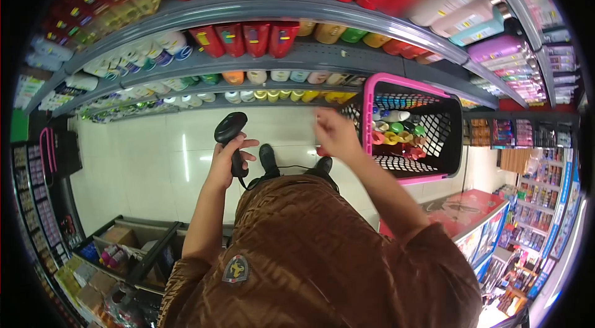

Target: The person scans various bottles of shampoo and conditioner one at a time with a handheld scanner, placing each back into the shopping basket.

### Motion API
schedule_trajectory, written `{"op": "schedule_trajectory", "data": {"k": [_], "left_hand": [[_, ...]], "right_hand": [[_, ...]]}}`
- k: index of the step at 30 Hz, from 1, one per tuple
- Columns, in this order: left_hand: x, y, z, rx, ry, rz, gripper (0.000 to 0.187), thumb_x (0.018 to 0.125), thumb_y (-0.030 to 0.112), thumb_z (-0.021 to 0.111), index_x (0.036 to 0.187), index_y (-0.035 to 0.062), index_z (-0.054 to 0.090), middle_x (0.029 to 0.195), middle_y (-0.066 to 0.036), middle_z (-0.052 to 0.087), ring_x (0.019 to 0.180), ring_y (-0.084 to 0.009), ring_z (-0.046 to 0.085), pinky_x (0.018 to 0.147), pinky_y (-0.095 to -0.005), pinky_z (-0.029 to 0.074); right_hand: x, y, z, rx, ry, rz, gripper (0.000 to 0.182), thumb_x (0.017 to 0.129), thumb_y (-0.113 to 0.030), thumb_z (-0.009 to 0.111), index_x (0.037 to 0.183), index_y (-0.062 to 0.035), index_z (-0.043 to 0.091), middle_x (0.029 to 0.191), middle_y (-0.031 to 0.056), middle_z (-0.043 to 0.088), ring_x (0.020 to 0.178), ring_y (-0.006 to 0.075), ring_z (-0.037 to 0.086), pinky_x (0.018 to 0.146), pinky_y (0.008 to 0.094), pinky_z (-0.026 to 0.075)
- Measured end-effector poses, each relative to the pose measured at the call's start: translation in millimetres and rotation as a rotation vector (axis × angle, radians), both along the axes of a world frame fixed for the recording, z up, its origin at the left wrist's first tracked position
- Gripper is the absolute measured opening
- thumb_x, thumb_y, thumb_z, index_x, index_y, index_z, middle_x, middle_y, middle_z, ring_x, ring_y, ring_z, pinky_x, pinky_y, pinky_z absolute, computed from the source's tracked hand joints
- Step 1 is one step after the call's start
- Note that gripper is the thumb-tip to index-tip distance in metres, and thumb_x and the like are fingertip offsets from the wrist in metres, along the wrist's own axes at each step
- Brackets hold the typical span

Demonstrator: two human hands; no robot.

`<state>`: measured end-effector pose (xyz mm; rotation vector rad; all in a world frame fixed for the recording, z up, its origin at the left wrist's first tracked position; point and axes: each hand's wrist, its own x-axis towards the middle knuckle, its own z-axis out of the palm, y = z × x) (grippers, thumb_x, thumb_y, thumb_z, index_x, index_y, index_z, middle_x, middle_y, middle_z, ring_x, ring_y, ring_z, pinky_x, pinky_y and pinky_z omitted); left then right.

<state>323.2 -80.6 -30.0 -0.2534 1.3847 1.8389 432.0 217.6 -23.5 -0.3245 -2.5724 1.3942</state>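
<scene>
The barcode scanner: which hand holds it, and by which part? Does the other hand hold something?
The left hand holds the barcode scanner by its handle, head up. The right hand, beside the pink-rimmed basket, is blurred; cannot tell.

The right hand (334, 133) is motion-blurred, its fingers unreadable. Labels on the far shelf bottles (248, 37) are too small, and the scanner's (230, 133) cable vanishes behind the jacket.

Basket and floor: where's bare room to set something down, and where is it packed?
Free: the tiled floor between the lower shelves and the scanner in the left hand. The basket is crowded with bottles beside the right hand. The shelves are full, and so are the crates.
</scene>
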Motion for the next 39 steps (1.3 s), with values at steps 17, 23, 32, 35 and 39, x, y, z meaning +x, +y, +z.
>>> {"op": "schedule_trajectory", "data": {"k": [17, 23, 32, 35, 39], "left_hand": [[76, 232, 30, 0.129, -0.019, -0.557, 0.025, 0.097, 0.026, 0.066, 0.104, 0.0032, 0.059, 0.087, -0.017, 0.070, 0.063, -0.0188, 0.068, 0.051, -0.0291, 0.050], [117, 245, 38, 0.102, -0.005, -0.468, 0.023, 0.097, 0.024, 0.065, 0.104, 0.0028, 0.060, 0.081, -0.015, 0.070, 0.059, -0.0183, 0.067, 0.051, -0.0285, 0.050], [192, 205, 46, 0.005, 0.029, -0.054, 0.026, 0.095, 0.027, 0.067, 0.102, 0.0033, 0.061, 0.081, -0.014, 0.071, 0.060, -0.0180, 0.068, 0.052, -0.0286, 0.050], [212, 188, 48, -0.054, 0.034, 0.058, 0.028, 0.094, 0.030, 0.069, 0.103, 0.0045, 0.061, 0.081, -0.013, 0.071, 0.060, -0.0179, 0.067, 0.051, -0.0284, 0.050], [226, 181, 50, -0.041, 0.048, 0.140, 0.029, 0.094, 0.030, 0.069, 0.104, 0.0045, 0.061, 0.081, -0.012, 0.070, 0.061, -0.0173, 0.067, 0.052, -0.0279, 0.050]], "right_hand": [[259, 160, 18, 0.105, -0.159, -0.696, 0.021, 0.088, -0.016, 0.076, 0.106, -0.0056, 0.073, 0.089, 0.0116, 0.074, 0.070, 0.0221, 0.071, 0.065, 0.0339, 0.057], [264, 327, -32, 0.288, -0.801, -0.421, 0.042, 0.082, -0.036, 0.075, 0.114, -0.0095, 0.071, 0.096, 0.0137, 0.075, 0.094, 0.0337, 0.073, 0.084, 0.0441, 0.057], [242, 391, -185, 0.649, -1.287, 0.172, 0.069, 0.073, -0.044, 0.080, 0.129, -0.0045, 0.068, 0.120, 0.0176, 0.072, 0.131, 0.0354, 0.056, 0.119, 0.0473, 0.033], [237, 390, -201, 0.685, -1.367, 0.362, 0.055, 0.084, -0.042, 0.070, 0.122, -0.0023, 0.072, 0.120, 0.0193, 0.072, 0.123, 0.0341, 0.062, 0.112, 0.0471, 0.040], [230, 388, -183, 0.727, -1.323, 0.406, 0.052, 0.090, -0.045, 0.062, 0.112, 0.0004, 0.075, 0.111, 0.0203, 0.074, 0.112, 0.0326, 0.069, 0.108, 0.0473, 0.045]]}}
